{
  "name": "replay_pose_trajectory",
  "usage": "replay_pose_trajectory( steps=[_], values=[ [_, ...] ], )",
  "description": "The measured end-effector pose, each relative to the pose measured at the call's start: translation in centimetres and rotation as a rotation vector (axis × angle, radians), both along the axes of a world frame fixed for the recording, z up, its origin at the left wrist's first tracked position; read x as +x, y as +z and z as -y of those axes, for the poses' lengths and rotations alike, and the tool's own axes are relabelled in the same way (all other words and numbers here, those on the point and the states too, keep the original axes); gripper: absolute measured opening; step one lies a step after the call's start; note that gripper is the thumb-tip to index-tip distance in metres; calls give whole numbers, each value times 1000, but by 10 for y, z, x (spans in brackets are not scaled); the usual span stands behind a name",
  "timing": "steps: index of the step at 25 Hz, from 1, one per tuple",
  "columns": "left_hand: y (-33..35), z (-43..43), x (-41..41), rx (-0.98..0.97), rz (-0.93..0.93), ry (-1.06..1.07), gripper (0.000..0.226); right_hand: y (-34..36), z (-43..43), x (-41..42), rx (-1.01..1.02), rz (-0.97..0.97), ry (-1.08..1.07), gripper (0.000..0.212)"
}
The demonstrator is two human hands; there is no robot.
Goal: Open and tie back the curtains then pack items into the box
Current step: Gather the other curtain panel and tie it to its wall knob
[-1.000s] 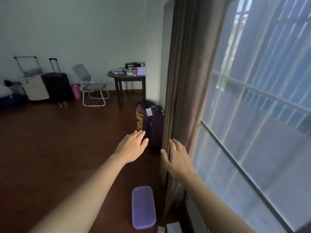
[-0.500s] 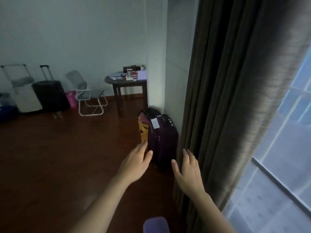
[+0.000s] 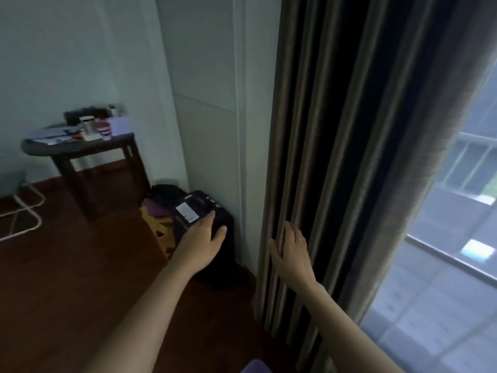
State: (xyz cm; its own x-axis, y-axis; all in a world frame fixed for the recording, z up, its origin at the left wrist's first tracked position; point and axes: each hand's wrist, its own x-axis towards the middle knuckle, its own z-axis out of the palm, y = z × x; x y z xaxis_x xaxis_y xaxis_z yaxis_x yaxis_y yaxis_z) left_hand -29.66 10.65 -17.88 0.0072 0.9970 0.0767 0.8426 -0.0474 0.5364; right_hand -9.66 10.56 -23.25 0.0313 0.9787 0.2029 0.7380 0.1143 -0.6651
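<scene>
A dark brown curtain (image 3: pixel 349 157) hangs bunched in folds beside the white wall corner, covering the left part of the window. My right hand (image 3: pixel 291 251) is stretched out flat with straight fingers against the curtain's left folds. My left hand (image 3: pixel 203 242) reaches forward, open, in front of a dark purple suitcase (image 3: pixel 197 211); I cannot tell if it touches it. The corner of a purple box lid (image 3: pixel 254 367) shows at the bottom edge.
The window (image 3: pixel 457 238) with its sill lies to the right. A dark table (image 3: pixel 78 149) with small items stands at the back left, and a white chair frame (image 3: pixel 21 214) is at the far left. A yellow bag (image 3: pixel 158 224) leans beside the suitcase on the wooden floor.
The view has moved closer to the curtain and the corner. Both hands have reached further forward; my right hand now lies on the curtain folds. The purple lid has slid almost out of view.
</scene>
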Motion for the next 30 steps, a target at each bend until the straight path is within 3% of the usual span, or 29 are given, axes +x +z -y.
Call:
replay_pose_trajectory(
  steps=[9,14,19,25,28,30],
  values=[
    [16,-121,-10,102,181,-208,61,14,-96,-48,181,-97,-231,66],
    [23,-182,3,169,294,-298,63,40,-142,-59,411,-153,-388,63],
    [32,-225,31,204,372,-392,64,52,-171,-63,464,-108,-508,62],
    [50,-274,61,137,499,-596,82,74,-194,-55,487,-100,-663,69],
    [56,-294,76,213,490,-664,51,87,-209,-51,403,-84,-733,77],
    [56,-307,80,285,450,-664,30,88,-217,-47,339,-14,-794,71]
  ],
)
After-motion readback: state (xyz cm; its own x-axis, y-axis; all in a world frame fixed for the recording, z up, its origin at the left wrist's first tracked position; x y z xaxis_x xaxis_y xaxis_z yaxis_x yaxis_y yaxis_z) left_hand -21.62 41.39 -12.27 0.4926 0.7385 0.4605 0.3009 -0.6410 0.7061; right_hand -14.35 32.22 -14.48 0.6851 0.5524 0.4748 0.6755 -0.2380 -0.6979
